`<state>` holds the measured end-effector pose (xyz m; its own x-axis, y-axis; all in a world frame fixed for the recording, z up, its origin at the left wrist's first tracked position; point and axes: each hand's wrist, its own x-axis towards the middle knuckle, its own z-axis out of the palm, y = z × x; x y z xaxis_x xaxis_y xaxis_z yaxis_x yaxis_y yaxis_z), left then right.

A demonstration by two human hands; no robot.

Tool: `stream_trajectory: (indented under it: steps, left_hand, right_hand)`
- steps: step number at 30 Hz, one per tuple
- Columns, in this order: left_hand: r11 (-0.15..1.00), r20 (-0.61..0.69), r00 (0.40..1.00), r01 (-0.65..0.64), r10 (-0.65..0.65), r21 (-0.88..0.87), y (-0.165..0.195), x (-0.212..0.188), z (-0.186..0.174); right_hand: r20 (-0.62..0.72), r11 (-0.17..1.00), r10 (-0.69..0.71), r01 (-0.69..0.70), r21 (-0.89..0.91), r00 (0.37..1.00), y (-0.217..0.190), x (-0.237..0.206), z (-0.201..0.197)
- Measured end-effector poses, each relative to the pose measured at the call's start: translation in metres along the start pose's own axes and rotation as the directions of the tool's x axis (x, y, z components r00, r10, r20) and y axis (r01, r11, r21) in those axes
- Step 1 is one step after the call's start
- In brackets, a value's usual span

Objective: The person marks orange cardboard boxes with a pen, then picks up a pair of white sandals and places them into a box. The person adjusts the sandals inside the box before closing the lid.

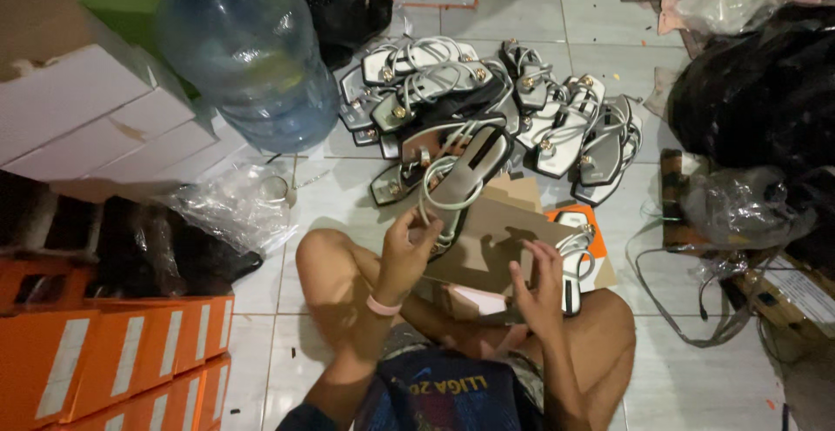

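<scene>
Pale grey straps of a flat sandal are gripped by the left hand, the sole raised just above a brown cardboard sheet lying on the tiled floor. A second sandal is held by the right hand, fingers closed round its edge, near the cardboard's right edge. A heap of matching sandals is piled beyond the cardboard. Orange boxes are stacked at the floor's left edge, beside a clear water jug.

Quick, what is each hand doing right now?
Left hand: closed on a strappy sandal, held up by its heel end.
Right hand: closed on another sandal beside the cardboard.
</scene>
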<state>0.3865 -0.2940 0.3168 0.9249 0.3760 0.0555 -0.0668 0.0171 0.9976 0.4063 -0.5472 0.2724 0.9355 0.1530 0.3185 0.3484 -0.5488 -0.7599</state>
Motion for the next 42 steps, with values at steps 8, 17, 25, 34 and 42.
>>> stream_trajectory:
  steps: [8, 17, 25, 34, 42]
  left_hand:
    - [0.997, -0.014, 0.997, 0.077, -0.077, 0.009, -0.007, 0.004, 0.002]
    - [0.899, 0.153, 0.942, 0.330, -0.297, -0.288, -0.002, 0.016, 0.003]
    - [0.884, 0.202, 0.933, 0.348, -0.297, -0.313, 0.010, 0.026, 0.021]
    - [0.884, 0.245, 0.922, 0.365, -0.300, -0.292, 0.021, 0.035, 0.026]
    - [0.846, 0.287, 0.910, 0.393, -0.300, -0.360, 0.044, 0.044, 0.029]
  right_hand:
    - [0.082, 0.997, -0.008, 0.003, 0.071, 0.997, -0.015, 0.005, 0.027]
    - [0.074, 0.991, 0.054, -0.062, 0.116, 0.996, -0.012, 0.004, 0.028]
    - [0.092, 0.994, 0.023, -0.033, 0.102, 0.996, 0.020, -0.008, 0.042]
    - [0.105, 0.991, 0.029, -0.043, 0.125, 0.994, 0.041, -0.018, 0.050]
    - [0.205, 0.989, 0.086, -0.109, 0.102, 0.975, 0.038, -0.018, 0.050]
